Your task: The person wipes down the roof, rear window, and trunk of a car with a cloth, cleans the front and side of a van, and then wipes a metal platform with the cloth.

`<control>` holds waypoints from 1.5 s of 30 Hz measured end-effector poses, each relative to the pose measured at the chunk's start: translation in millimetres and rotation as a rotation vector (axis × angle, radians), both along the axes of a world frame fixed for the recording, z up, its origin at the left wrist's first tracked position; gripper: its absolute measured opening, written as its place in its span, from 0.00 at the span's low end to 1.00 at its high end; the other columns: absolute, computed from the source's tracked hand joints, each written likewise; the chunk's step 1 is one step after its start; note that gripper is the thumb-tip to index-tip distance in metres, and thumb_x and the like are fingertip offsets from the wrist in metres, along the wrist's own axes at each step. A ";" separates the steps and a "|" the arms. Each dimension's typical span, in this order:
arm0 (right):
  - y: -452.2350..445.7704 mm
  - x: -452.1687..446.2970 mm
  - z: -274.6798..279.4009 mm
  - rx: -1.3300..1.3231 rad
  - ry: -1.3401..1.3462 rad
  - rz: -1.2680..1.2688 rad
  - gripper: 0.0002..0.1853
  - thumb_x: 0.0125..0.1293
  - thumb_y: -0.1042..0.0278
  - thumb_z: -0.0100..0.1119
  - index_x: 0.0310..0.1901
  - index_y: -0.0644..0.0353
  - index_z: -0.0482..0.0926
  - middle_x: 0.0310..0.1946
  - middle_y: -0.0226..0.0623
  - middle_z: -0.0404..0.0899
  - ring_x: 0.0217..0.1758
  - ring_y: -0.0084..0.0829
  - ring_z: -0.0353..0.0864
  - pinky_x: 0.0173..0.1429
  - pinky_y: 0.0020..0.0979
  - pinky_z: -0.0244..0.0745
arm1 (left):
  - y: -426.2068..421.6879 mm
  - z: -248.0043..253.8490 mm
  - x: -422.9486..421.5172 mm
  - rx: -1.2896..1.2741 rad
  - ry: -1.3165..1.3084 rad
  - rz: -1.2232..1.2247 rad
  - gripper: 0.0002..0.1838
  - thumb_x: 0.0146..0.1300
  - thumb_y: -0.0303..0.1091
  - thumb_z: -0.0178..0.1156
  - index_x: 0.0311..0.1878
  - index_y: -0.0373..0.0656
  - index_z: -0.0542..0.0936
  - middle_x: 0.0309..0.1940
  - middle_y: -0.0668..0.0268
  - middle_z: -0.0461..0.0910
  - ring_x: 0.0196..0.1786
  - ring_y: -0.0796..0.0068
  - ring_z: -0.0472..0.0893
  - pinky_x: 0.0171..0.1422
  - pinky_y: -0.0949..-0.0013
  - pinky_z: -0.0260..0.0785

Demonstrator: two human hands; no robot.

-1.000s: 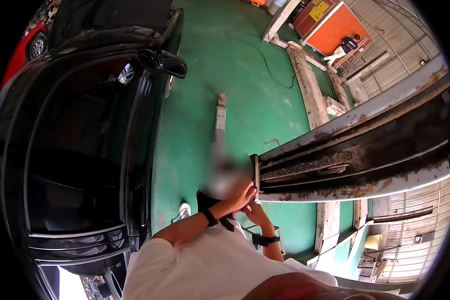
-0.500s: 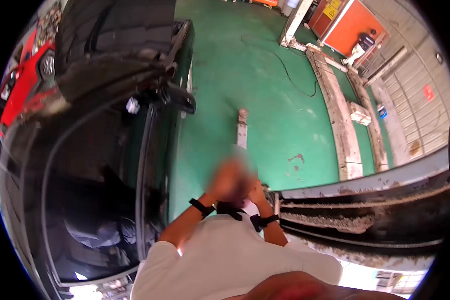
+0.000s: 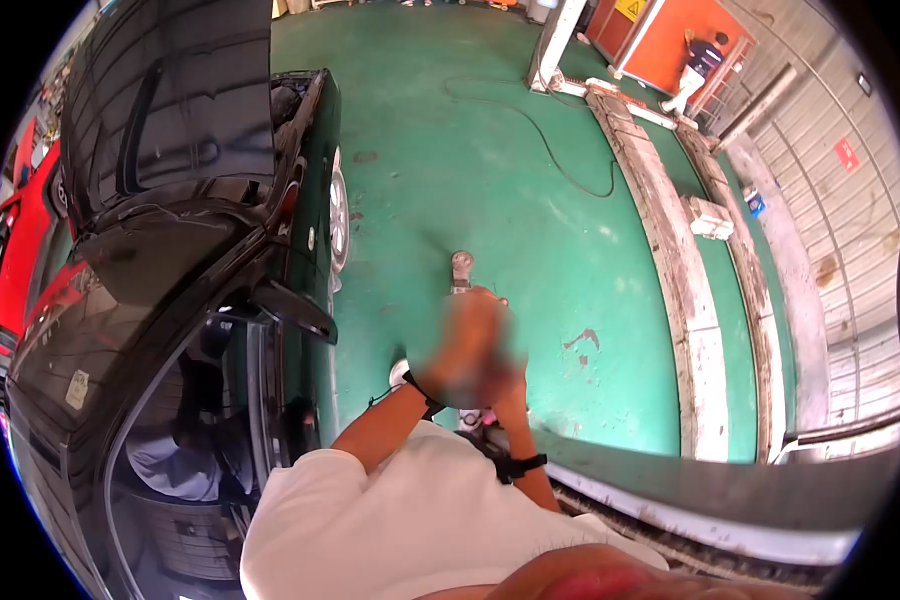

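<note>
Green floor spreads through a workshop with a ribbed metal wall. A black car fills the left side, its hood raised; seats show through the side glass. Two worn, pale rails run along the right, a pale block between them. Farther off, a person stands by an orange-red panel. A metal arm lies on the floor just beyond the person's left hand and right hand. Blur covers both hands, so their grip cannot be told.
</note>
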State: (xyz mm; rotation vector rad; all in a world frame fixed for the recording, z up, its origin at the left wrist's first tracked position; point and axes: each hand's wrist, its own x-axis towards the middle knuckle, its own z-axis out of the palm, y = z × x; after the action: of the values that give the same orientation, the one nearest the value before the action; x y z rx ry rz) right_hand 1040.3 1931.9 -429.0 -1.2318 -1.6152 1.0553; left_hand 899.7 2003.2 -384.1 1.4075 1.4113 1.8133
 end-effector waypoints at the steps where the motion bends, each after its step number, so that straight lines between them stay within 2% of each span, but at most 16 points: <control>1: 14.4 -3.2 6.7 -0.008 0.006 -0.030 0.24 0.63 0.62 0.72 0.48 0.61 0.66 0.31 0.40 0.77 0.32 0.24 0.75 0.37 0.31 0.73 | 15.3 1.0 1.6 -0.011 0.010 -0.047 0.09 0.61 0.25 0.68 0.32 0.39 0.75 0.22 0.66 0.68 0.25 0.74 0.70 0.30 0.68 0.62; 4: 54.3 0.0 19.5 -0.173 0.125 -0.128 0.26 0.61 0.68 0.73 0.53 0.61 0.66 0.27 0.37 0.78 0.29 0.21 0.77 0.33 0.28 0.73 | 72.3 -14.8 3.5 -0.109 0.033 -0.118 0.08 0.58 0.23 0.66 0.32 0.40 0.75 0.21 0.66 0.67 0.25 0.72 0.70 0.30 0.67 0.61; 8: 147.8 -3.4 29.8 -0.139 -0.149 -0.120 0.34 0.62 0.73 0.69 0.68 0.59 0.65 0.30 0.36 0.80 0.31 0.20 0.76 0.35 0.27 0.72 | 154.7 -44.1 -20.9 -0.183 0.284 -0.446 0.10 0.59 0.18 0.57 0.41 0.43 0.77 0.25 0.64 0.72 0.37 0.68 0.74 0.44 0.63 0.67; 13: 272.2 -21.8 26.6 0.050 -0.147 0.016 0.26 0.70 0.78 0.56 0.69 0.60 0.68 0.35 0.36 0.81 0.38 0.24 0.76 0.47 0.27 0.74 | 245.3 -94.9 -58.2 -0.026 0.512 -0.463 0.25 0.52 0.20 0.63 0.57 0.46 0.77 0.54 0.57 0.76 0.56 0.54 0.77 0.62 0.56 0.68; 15: 317.6 -28.8 48.7 0.074 -0.099 0.112 0.21 0.72 0.82 0.50 0.66 0.62 0.71 0.43 0.38 0.82 0.48 0.24 0.78 0.58 0.26 0.71 | 264.1 -96.7 -70.9 -0.478 0.714 -0.540 0.37 0.53 0.30 0.69 0.69 0.45 0.68 0.61 0.53 0.72 0.61 0.54 0.76 0.64 0.55 0.69; 16: 335.6 -30.9 63.6 0.076 -0.106 0.113 0.21 0.72 0.82 0.50 0.66 0.62 0.71 0.43 0.38 0.82 0.48 0.24 0.78 0.58 0.26 0.71 | 281.1 -96.3 -79.5 -0.474 0.708 -0.541 0.37 0.53 0.30 0.69 0.69 0.45 0.68 0.61 0.53 0.72 0.61 0.54 0.76 0.64 0.55 0.69; 18: 361.1 -28.3 87.2 0.101 0.001 0.154 0.17 0.73 0.80 0.49 0.62 0.64 0.72 0.47 0.39 0.80 0.51 0.26 0.76 0.60 0.27 0.70 | 303.0 -97.5 -87.2 -0.597 0.431 -1.112 0.47 0.54 0.41 0.74 0.74 0.42 0.60 0.62 0.51 0.71 0.62 0.57 0.75 0.62 0.53 0.72; 19: 370.5 -18.9 86.9 0.062 0.078 0.103 0.14 0.73 0.79 0.48 0.58 0.65 0.73 0.51 0.40 0.78 0.55 0.29 0.75 0.63 0.28 0.68 | 308.0 -107.0 -83.7 -0.408 0.370 -1.063 0.45 0.60 0.40 0.71 0.76 0.44 0.58 0.60 0.53 0.73 0.58 0.63 0.77 0.59 0.57 0.76; 22: 395.3 -2.2 105.0 0.170 0.082 -0.092 0.14 0.73 0.77 0.49 0.58 0.66 0.72 0.55 0.39 0.76 0.59 0.29 0.73 0.67 0.30 0.65 | 336.0 -64.7 -76.3 -0.582 -0.055 -1.253 0.46 0.64 0.34 0.68 0.80 0.47 0.51 0.57 0.53 0.75 0.52 0.64 0.81 0.58 0.60 0.77; 29: 458.7 25.8 102.2 0.065 0.140 0.005 0.12 0.74 0.80 0.46 0.56 0.63 0.70 0.54 0.37 0.71 0.60 0.27 0.68 0.69 0.29 0.58 | 388.1 -67.0 -32.5 -0.402 0.082 -0.959 0.58 0.59 0.25 0.69 0.82 0.56 0.39 0.50 0.56 0.77 0.40 0.64 0.83 0.47 0.63 0.77; 34: 531.0 49.9 99.9 0.036 0.313 0.174 0.12 0.72 0.82 0.42 0.53 0.62 0.70 0.52 0.33 0.69 0.58 0.25 0.66 0.69 0.27 0.55 | 460.0 -78.0 0.9 -0.399 0.323 -0.968 0.57 0.58 0.23 0.66 0.82 0.52 0.38 0.42 0.60 0.80 0.40 0.64 0.83 0.47 0.65 0.76; 36: 572.6 66.2 108.7 0.071 0.265 0.164 0.13 0.73 0.81 0.43 0.55 0.62 0.70 0.55 0.35 0.69 0.61 0.25 0.66 0.70 0.28 0.55 | 510.6 -78.4 18.9 -0.598 0.274 -0.925 0.55 0.60 0.33 0.70 0.81 0.48 0.41 0.48 0.52 0.81 0.46 0.59 0.84 0.50 0.63 0.76; 37: 595.2 78.3 113.2 0.043 0.326 0.155 0.13 0.74 0.80 0.43 0.56 0.62 0.70 0.57 0.35 0.69 0.62 0.25 0.66 0.71 0.28 0.55 | 527.4 -44.7 24.3 -0.602 0.187 -0.867 0.52 0.65 0.33 0.66 0.81 0.46 0.40 0.53 0.50 0.80 0.52 0.59 0.83 0.53 0.63 0.75; 40: 670.1 129.1 120.6 0.094 0.396 0.175 0.14 0.75 0.78 0.46 0.59 0.63 0.71 0.58 0.37 0.71 0.64 0.27 0.67 0.72 0.30 0.56 | 610.1 -60.3 70.0 -0.516 0.092 -0.872 0.46 0.69 0.33 0.62 0.80 0.44 0.40 0.54 0.52 0.82 0.56 0.62 0.82 0.55 0.63 0.73; 41: 692.5 149.8 125.0 0.150 0.311 0.188 0.14 0.75 0.78 0.46 0.60 0.62 0.72 0.57 0.36 0.72 0.61 0.26 0.68 0.70 0.29 0.58 | 634.0 -72.4 93.9 -0.290 0.043 -0.736 0.34 0.72 0.31 0.57 0.76 0.43 0.55 0.52 0.57 0.82 0.54 0.67 0.82 0.55 0.64 0.73; 45: 741.3 231.0 128.8 0.176 0.184 0.047 0.18 0.77 0.75 0.48 0.66 0.66 0.70 0.65 0.38 0.72 0.63 0.29 0.71 0.72 0.31 0.62 | 724.5 -60.6 155.6 -0.547 -0.051 -0.835 0.19 0.72 0.28 0.55 0.65 0.40 0.71 0.50 0.60 0.81 0.50 0.72 0.81 0.55 0.65 0.73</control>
State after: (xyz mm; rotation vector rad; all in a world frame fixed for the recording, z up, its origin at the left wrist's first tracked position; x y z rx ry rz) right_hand 1271.3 2673.2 -300.2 -0.9569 -1.5647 1.0018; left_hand 1055.3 2727.8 -444.6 1.3366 0.9518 0.8470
